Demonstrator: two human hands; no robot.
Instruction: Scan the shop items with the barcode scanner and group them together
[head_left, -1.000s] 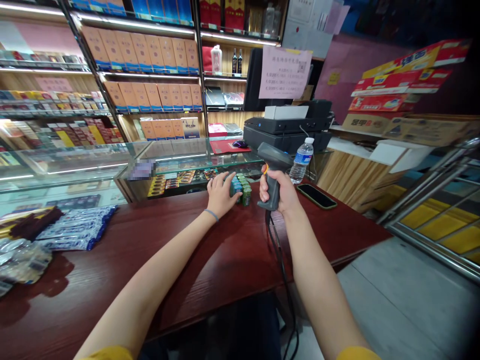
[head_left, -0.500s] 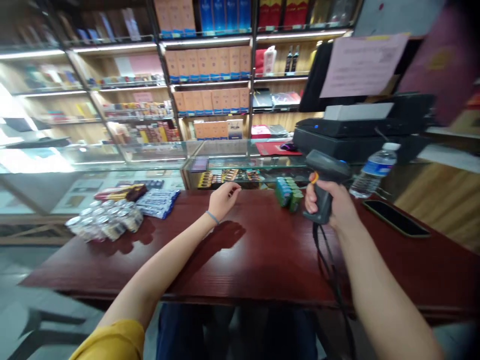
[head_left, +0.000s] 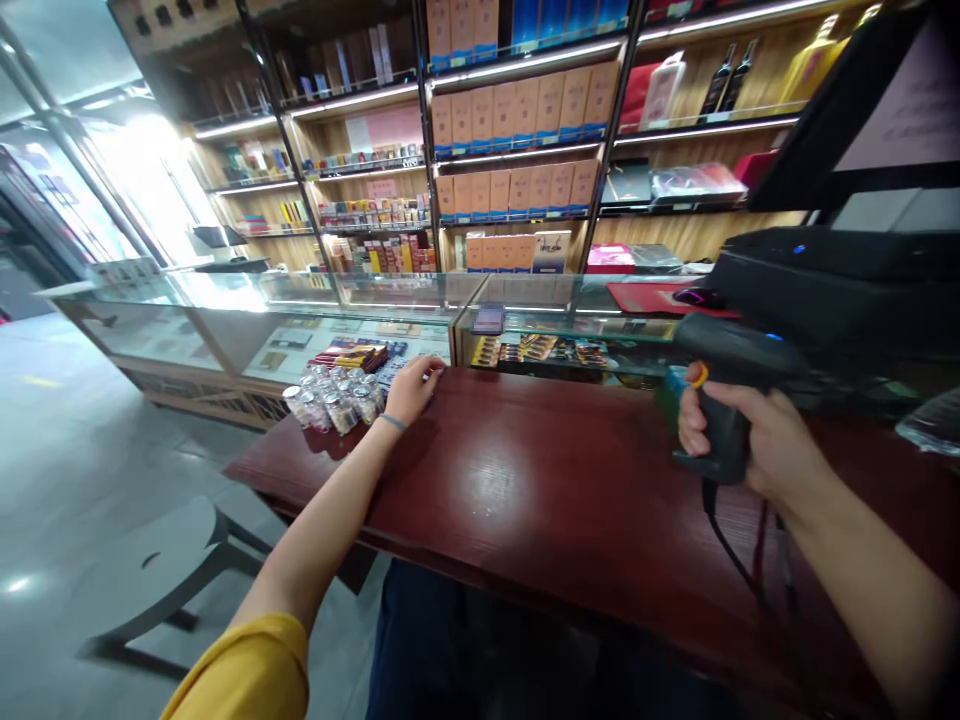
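Note:
My right hand (head_left: 765, 430) is wrapped round the handle of a black barcode scanner (head_left: 724, 425), an orange ring on one finger. The scanner is held above the table, its cable hanging down. My left hand (head_left: 412, 390), with a blue-grey band at the wrist, is low over the table's far left part. Its fingers are loosely bent, with a gap at the thumb, and nothing shows in them. Beside it lie blue and white packets (head_left: 391, 370), partly hidden by the hand. A cluster of small clear jars with silvery lids (head_left: 337, 398) stands to its left.
Red and yellow packs (head_left: 349, 355) lie behind the jars. Green containers (head_left: 667, 405) are partly hidden behind the scanner. A clear bottle (head_left: 934, 425) lies at the right edge. Glass display cases (head_left: 360, 290) border the dark red table (head_left: 525, 470). A grey stool (head_left: 165, 560) stands left.
The view has turned left. My left hand has moved left across the table to the blue and white packets. My right hand still holds the barcode scanner.

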